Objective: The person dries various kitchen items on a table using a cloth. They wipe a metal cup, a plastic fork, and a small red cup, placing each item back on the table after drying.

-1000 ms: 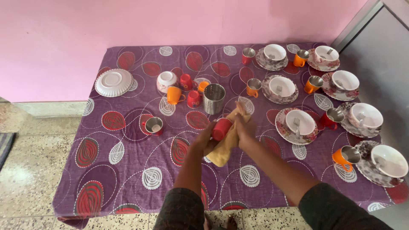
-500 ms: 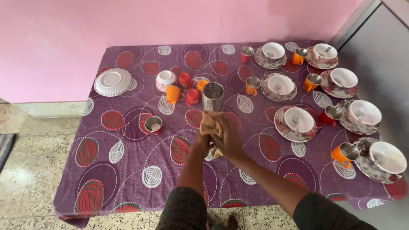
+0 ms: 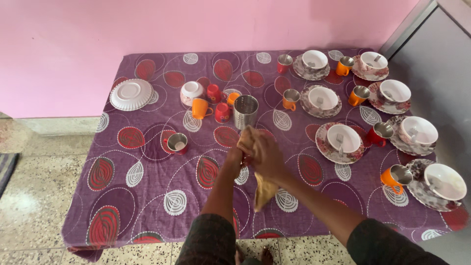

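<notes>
- Both hands are bunched together over the middle of the purple patterned tablecloth [image 3: 147,196]. The right hand [image 3: 267,154] is closed over the top of a soft yellow-tan cloth [image 3: 264,189], fingers wrapped round it, with the loose end dangling toward the table's near edge.
- The left hand [image 3: 234,161] is curled in from the other side, pressed against the same bundle. Only a sliver of red peeks out between the two hands, so can't really tell what's inside the cloth.
- Looks like the grip is two-handed so the cloth stays snug around whatever's in there, held up off the table.
- Right behind the hands: a perforated steel cylinder holder [image 3: 245,111], close enough to bump.
- Left of that, a cluster of small orange and red mugs [image 3: 212,105], a steel-lined red mug [image 3: 176,143] on its own, and a white plate [image 3: 131,94].
- Right side is lined with white bowls on floral saucers [image 3: 343,142].
</notes>
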